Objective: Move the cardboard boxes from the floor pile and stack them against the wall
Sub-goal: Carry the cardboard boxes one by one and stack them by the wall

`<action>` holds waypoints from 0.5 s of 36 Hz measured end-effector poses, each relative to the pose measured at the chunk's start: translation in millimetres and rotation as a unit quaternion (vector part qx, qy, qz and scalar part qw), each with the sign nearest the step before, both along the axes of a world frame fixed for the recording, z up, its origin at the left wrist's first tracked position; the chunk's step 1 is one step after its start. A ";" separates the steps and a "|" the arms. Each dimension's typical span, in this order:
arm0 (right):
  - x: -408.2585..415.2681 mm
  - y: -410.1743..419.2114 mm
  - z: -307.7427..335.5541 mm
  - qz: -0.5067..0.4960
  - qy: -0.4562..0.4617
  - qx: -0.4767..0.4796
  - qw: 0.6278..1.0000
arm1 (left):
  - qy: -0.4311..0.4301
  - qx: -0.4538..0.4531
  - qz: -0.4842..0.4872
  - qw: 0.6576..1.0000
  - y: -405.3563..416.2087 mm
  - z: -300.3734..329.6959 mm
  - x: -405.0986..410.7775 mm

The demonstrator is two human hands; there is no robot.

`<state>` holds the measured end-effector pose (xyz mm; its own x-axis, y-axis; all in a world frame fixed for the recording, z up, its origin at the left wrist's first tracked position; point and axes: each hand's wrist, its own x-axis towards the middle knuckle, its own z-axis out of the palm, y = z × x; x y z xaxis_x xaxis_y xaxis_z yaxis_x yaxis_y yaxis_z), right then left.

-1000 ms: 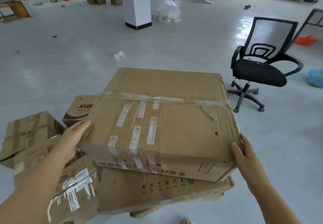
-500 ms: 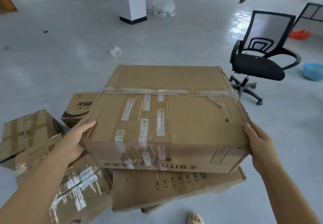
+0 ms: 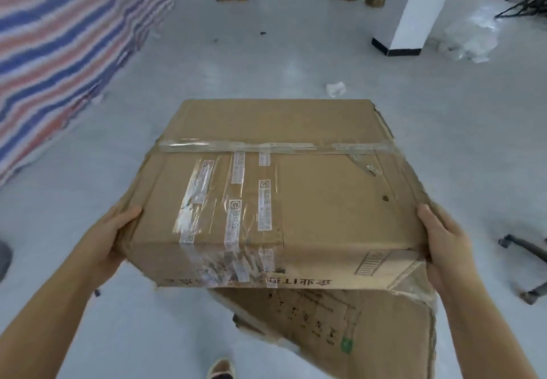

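carrying large taped brown cardboard box [image 3: 275, 189] at waist height over grey floor [image 3: 266, 62]. left hand [image 3: 109, 238] grasping left side, right hand [image 3: 444, 242] grasping right side, thumbs on top edge. flattened brown cardboard sheet [image 3: 349, 331] below box; whether attached, cannot tell. advice: keep box level, grip low, near corner torn. box sealed; contents not visible. striped tarpaulin [image 3: 65, 41] to left.

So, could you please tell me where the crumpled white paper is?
In the head view, the crumpled paper lies on the floor just beyond the box, right of centre.
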<state>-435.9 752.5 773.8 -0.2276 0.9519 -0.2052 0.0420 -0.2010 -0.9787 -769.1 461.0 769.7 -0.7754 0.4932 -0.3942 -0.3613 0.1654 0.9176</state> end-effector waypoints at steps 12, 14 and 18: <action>-92.6 -68.9 21.8 0.356 0.019 0.000 0.934 | 0.043 -0.006 0.327 0.944 -207.4 11.6 197.3; -105.1 -96.6 21.3 0.406 0.025 0.002 0.913 | 0.043 -0.002 0.377 0.925 -239.4 13.0 236.3; -119.7 -160.5 16.9 0.496 0.004 -0.005 0.869 | 0.029 -0.001 0.489 0.872 -294.5 12.1 317.1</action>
<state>-555.6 592.0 790.7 -0.9357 0.2859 -0.2068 0.1925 -0.0777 -0.9782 -452.0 166.5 781.9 -0.8429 -0.4161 -0.3411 -0.2839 -0.1945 0.9389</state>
